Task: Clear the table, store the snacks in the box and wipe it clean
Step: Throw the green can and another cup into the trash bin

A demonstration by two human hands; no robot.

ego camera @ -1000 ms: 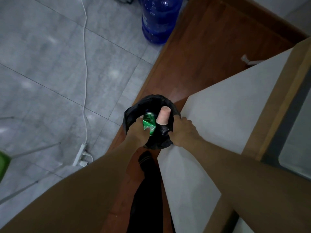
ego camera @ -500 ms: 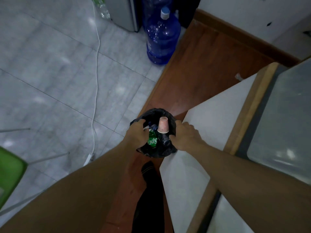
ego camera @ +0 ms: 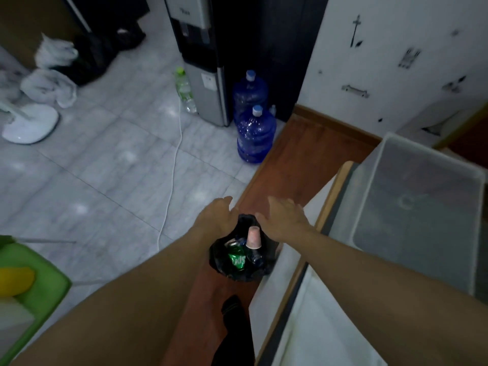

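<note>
A black trash bag stands open on the brown wooden floor strip beside the white table. Inside it I see a green soda can, a pink paper cup upside down on a dark bottle. My left hand hovers just above the bag's left rim with fingers spread. My right hand is above the right rim, fingers apart, holding nothing. A translucent plastic box sits on the table at the right.
Two blue water jugs stand by a water dispenser ahead. A white cable runs across the grey tiles. A green chair with something yellow is at the left. A white fan base and cloths lie far left.
Both hands have let go of the black bag's rim and lifted off with fingers spread. The view has tilted up, showing the dispenser, the wall and the plastic box.
</note>
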